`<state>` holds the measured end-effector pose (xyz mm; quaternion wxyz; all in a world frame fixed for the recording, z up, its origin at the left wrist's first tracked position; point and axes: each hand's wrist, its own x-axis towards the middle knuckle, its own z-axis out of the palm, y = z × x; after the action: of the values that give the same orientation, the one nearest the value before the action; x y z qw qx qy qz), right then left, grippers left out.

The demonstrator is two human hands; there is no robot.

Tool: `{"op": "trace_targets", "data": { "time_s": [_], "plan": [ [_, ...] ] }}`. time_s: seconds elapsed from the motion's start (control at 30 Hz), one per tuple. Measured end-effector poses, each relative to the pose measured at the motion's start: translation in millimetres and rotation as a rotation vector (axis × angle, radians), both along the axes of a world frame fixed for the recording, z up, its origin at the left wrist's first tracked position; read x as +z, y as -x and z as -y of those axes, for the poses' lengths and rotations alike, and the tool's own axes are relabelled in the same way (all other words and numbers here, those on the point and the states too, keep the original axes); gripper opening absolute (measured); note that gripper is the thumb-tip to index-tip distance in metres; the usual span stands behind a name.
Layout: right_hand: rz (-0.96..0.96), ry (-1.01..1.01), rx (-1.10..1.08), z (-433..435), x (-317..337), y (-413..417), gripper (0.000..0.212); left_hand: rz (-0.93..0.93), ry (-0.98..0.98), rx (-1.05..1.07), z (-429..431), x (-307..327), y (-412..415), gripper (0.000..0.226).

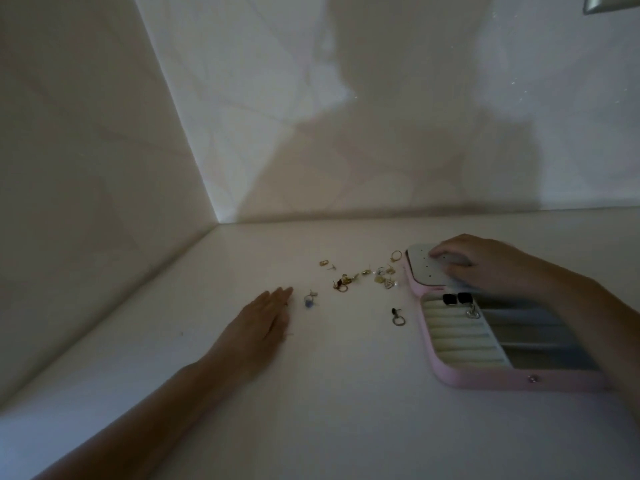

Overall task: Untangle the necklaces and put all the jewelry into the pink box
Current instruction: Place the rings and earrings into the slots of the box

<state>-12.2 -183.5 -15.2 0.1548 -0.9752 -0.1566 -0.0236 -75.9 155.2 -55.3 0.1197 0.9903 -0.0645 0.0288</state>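
I see the open pink box [485, 382] at 3 o'clock holding two black studs [457, 298] and a silver piece [471, 312]. The right hand [485, 265] lies relaxed on its white panel [424, 273], and the left hand [263, 317] lies flat and open. The loose jewelry [341, 284] is too small to identify.

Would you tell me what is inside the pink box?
Two black pieces and a silver piece lie in the pink box; the right arm hides the rest.

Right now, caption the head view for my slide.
Left hand flat beside scattered jewelry; right hand rests on open pink box.
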Motion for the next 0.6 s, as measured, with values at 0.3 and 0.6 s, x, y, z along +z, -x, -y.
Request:
{"op": "trace_targets", "data": {
  "time_s": [0.3,0.6],
  "plan": [
    [-0.008,-0.022,-0.010,1,-2,-3,0.037,0.095,0.122,-0.127,23,-1,-29,0.043],
    [-0.001,-0.008,-0.020,-2,-2,-2,0.038,0.161,0.265,-0.155,33,1,-61,0.029]
  ]
}}
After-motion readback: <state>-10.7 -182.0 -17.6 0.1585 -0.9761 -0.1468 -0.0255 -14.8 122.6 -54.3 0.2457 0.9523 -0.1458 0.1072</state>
